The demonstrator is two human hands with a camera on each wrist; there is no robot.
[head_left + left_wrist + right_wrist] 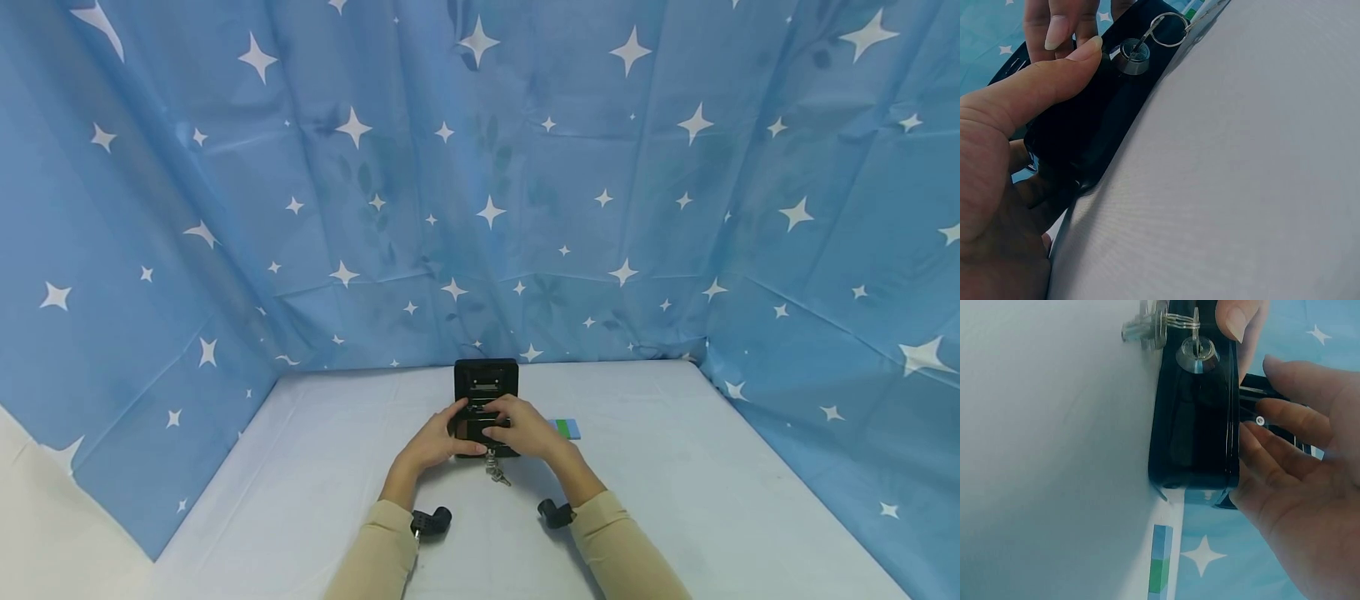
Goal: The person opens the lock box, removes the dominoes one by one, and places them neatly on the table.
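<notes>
A black metal cash box stands with its lid raised at the back. On its front a round silver lock has a key in it, and a ring with more keys hangs from that key. My left hand holds the left side of the box, thumb along the front top edge near the lock, fingers around the side and partly hidden. Over the box's right half is my right hand, its fingers loosely bent at the opening and its thumb apart. Nothing shows between its fingers.
A small blue and green striped block lies on the white tabletop, right of the box. Blue star-patterned curtains enclose the table at the back and sides. Dark cameras are strapped to both wrists.
</notes>
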